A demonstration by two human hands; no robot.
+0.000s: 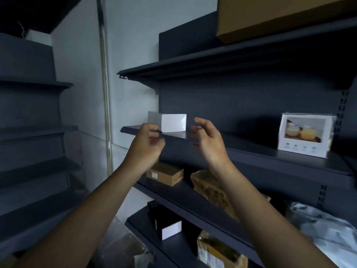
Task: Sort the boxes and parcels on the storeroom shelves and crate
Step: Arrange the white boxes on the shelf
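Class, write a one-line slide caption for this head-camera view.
Left hand and right hand, both empty, hover before a white box on a dark shelf.

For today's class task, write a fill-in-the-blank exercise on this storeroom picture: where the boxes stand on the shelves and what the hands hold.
The plain white box stands at the ___ end of the middle shelf.
The picture box stands at that shelf's ___ end.
The large brown carton sits on the shelf ___ them.
The left hand and right hand hold ___.
Missing words: left; right; above; nothing.
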